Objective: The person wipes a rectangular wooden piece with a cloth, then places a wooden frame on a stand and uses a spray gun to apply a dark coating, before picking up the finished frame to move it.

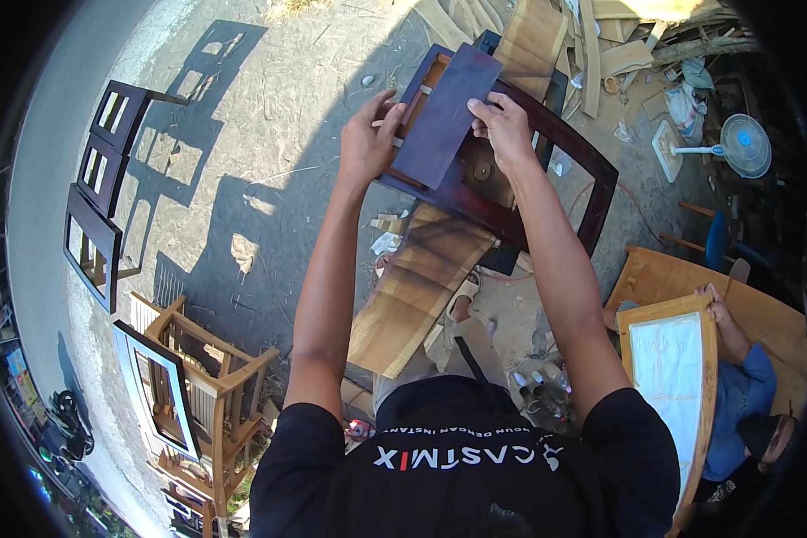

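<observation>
A flat dark reddish-brown wooden panel (446, 121) lies tilted over a dark wooden frame (592, 175) in front of me. My right hand (504, 133) grips the panel's right edge, thumb on top and the other fingers partly hidden. At the frame's left edge is my left hand (368, 136), its thumb and forefinger apart; whether it touches the frame is hard to tell. Through the gap left of the panel, lighter brown inner slats of the frame show. Beneath everything runs a long bare wooden plank (421, 282), slanting toward my legs.
Several dark frames (94, 238) stand at left, above an unpainted wooden chair (220, 386). Wood offcuts (623, 58) lie at the far right, near a blue-and-white fan (744, 146). At lower right another person (740, 394) holds a light wooden frame (663, 309) with a pale panel.
</observation>
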The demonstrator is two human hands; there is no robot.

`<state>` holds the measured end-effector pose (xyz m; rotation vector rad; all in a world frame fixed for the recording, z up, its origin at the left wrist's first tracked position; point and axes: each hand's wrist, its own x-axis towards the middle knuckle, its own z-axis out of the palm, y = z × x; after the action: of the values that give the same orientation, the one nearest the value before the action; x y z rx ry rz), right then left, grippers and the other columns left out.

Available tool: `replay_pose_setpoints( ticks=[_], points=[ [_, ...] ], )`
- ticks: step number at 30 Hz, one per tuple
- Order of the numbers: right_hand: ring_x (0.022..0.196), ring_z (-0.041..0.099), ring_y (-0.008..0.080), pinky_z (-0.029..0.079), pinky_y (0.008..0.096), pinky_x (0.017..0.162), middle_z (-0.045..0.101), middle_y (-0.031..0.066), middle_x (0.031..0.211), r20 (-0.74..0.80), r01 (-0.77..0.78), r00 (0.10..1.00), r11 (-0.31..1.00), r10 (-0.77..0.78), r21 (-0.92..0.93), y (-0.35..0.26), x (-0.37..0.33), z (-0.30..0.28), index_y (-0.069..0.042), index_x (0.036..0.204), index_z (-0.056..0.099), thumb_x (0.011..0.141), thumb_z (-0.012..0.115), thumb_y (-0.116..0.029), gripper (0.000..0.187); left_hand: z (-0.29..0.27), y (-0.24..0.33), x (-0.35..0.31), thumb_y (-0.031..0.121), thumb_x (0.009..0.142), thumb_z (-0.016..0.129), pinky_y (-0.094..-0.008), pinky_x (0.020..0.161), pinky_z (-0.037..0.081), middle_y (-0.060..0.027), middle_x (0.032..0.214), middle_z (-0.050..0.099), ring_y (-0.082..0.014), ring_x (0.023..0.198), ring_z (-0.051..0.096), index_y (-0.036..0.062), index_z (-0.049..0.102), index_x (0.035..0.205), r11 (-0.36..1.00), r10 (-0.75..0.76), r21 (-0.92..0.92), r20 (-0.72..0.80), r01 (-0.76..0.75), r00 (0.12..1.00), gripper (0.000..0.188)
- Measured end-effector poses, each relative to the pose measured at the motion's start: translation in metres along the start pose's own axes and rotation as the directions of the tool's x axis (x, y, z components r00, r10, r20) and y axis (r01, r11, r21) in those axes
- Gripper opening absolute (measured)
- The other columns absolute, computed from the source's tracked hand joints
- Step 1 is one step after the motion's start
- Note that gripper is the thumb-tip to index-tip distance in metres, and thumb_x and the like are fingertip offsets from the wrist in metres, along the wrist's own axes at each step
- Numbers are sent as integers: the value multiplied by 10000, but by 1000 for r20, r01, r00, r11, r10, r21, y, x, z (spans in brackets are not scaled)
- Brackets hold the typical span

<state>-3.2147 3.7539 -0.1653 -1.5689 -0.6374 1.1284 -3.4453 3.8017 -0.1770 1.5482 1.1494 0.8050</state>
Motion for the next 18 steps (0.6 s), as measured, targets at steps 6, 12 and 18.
replay_pose_setpoints(
  ticks=[6, 12, 18],
  points=[
    [686, 635, 131, 550, 282, 627, 694, 90, 904, -17, -24, 1000, 999, 23, -42, 17, 27, 13, 23, 1163, 595, 949, 728, -104, 282, -45, -49, -32, 488, 979, 668, -475, 1086, 462, -281, 1507, 492, -401, 1393, 499, 113, 438, 1557, 967, -245, -67, 27, 246, 969, 726],
    [724, 622, 111, 569, 284, 650, 672, 78, 926, -34, -35, 999, 992, 31, -121, 12, 26, 14, 47, 1210, 569, 965, 722, -121, 334, -18, -38, -44, 409, 955, 742, -389, 988, 497, -238, 1479, 507, -271, 1269, 581, 92, 336, 1606, 924, -283, -189, 249, 334, 926, 830],
    [619, 680, 176, 589, 322, 528, 685, 148, 845, 31, -22, 999, 1000, 22, -13, 24, 39, 29, 100, 1226, 551, 917, 735, -37, 386, -4, -47, -50, 259, 1000, 702, -420, 1029, 519, -181, 1504, 483, -279, 1290, 571, 69, 318, 1604, 861, -359, -306, 197, 405, 912, 740]
  ],
)
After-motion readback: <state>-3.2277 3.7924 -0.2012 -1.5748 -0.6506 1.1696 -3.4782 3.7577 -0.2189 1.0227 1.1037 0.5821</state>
